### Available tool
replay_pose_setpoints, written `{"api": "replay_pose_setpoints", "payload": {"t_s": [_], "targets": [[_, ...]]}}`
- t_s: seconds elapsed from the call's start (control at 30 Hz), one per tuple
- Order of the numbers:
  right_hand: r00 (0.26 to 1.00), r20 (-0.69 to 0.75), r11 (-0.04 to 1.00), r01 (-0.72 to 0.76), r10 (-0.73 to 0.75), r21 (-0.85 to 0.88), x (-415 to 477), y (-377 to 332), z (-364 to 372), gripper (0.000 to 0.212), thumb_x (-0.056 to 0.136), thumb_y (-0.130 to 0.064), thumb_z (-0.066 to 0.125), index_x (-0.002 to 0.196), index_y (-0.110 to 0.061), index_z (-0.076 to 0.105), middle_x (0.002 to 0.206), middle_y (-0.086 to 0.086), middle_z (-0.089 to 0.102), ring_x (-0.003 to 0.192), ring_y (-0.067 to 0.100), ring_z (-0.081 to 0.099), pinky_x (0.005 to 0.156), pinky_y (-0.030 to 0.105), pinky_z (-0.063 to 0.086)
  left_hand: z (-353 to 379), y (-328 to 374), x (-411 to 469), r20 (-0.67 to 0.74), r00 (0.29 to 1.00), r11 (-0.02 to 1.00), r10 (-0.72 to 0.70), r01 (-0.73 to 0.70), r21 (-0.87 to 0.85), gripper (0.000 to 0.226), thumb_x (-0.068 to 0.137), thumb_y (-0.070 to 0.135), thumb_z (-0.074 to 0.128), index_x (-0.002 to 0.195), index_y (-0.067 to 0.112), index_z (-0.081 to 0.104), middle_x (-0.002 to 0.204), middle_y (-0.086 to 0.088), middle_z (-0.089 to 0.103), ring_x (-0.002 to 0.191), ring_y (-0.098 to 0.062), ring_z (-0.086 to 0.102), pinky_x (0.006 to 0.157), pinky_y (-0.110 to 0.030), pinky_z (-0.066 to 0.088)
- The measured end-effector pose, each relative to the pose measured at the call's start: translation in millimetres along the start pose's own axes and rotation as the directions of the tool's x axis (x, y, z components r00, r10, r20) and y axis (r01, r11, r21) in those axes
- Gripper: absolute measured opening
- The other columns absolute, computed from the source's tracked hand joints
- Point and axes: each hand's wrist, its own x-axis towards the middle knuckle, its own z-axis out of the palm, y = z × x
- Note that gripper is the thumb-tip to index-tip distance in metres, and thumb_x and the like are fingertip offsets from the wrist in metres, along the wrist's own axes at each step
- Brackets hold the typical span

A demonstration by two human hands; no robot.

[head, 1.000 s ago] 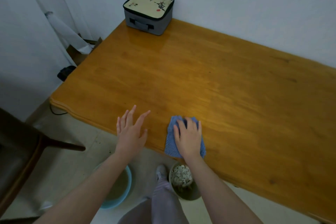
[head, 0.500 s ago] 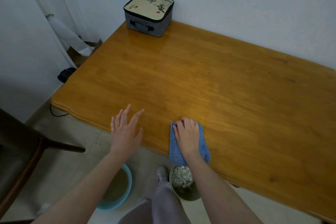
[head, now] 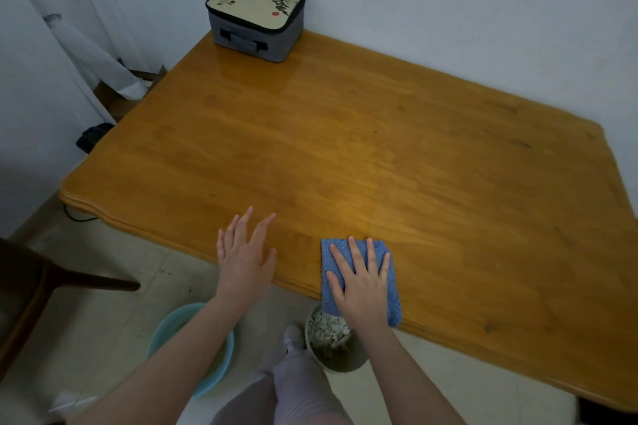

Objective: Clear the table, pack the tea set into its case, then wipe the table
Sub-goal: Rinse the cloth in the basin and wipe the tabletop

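A blue cloth (head: 390,300) lies on the near edge of the orange wooden table (head: 379,155), partly hanging over it. My right hand (head: 360,281) presses flat on the cloth with fingers spread. My left hand (head: 245,257) hovers open over the table's near edge, to the left of the cloth, holding nothing. The grey tea set case (head: 256,15), zipped shut with a beige printed lid, stands at the table's far left corner by the wall.
On the floor under the near edge stand a light blue basin (head: 162,331) and a small bin (head: 331,342) holding pale scraps. A dark wooden chair (head: 38,290) is at the left. My leg and foot (head: 293,338) are between basin and bin.
My right hand has slid the blue cloth a little toward the table's near edge, so it overhangs more. My left hand stays open beside it. The view has shifted slightly.
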Motion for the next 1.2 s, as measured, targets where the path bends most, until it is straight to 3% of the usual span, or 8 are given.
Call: {"api": "replay_pose_setpoints", "payload": {"t_s": [0.4,0.63,0.83,1.03,1.2], "targets": [[0.993,0.058,0.994,-0.108,0.108,0.000,53.0,27.5,-6.7,0.063,0.094,-0.071,0.017,0.150,-0.044,0.027,0.160,-0.002,0.022,0.149,0.030,0.013,0.117,0.060,0.004,32.6,35.8,33.3,0.057,0.996,0.994,0.063,-0.068,0.085,0.059,0.093,0.027,0.053,0.143,0.048,0.031,0.161,-0.003,0.007,0.148,-0.027,0.001,0.118,-0.048,-0.001],[0.991,0.077,0.994,-0.114,0.113,0.001,117.7,60.8,-13.4,0.067,0.092,-0.070,0.012,0.152,-0.041,0.021,0.162,-0.002,0.015,0.150,0.029,0.005,0.118,0.058,-0.003,62.6,57.0,49.8,0.105,0.994,0.990,0.023,-0.037,0.133,0.058,0.094,0.029,0.050,0.144,0.049,0.027,0.161,-0.002,0.005,0.148,-0.026,-0.001,0.118,-0.047,-0.004],[0.994,0.111,0.999,0.012,-0.007,-0.046,200.3,103.0,-18.8,0.067,0.093,-0.069,0.009,0.153,-0.041,0.015,0.163,-0.003,0.011,0.150,0.027,0.001,0.118,0.058,-0.003,80.4,81.2,82.7,0.019,0.999,0.983,0.046,-0.049,0.177,0.059,0.093,0.025,0.054,0.144,0.045,0.033,0.160,-0.005,0.014,0.147,-0.030,0.008,0.118,-0.050,0.001],[0.987,0.127,0.994,0.099,-0.093,-0.040,281.0,131.1,-20.7,0.064,0.095,-0.066,0.015,0.154,-0.040,0.012,0.164,-0.003,0.006,0.150,0.028,-0.003,0.117,0.059,-0.003,88.8,112.4,113.6,-0.092,0.995,0.982,-0.046,0.062,0.181,0.058,0.095,0.025,0.049,0.147,0.043,0.029,0.161,-0.003,0.009,0.148,-0.026,0.002,0.118,-0.047,-0.004],[0.980,0.143,0.989,0.146,-0.139,-0.039,300.8,130.6,-18.9,0.064,0.096,-0.066,0.014,0.154,-0.038,0.011,0.164,-0.001,0.005,0.150,0.030,-0.004,0.117,0.059,-0.007,105.6,129.5,101.1,-0.104,0.990,0.981,-0.092,0.108,0.159,0.059,0.097,0.028,0.049,0.149,0.043,0.023,0.161,-0.002,0.008,0.148,-0.026,0.003,0.119,-0.047,-0.004]]}}
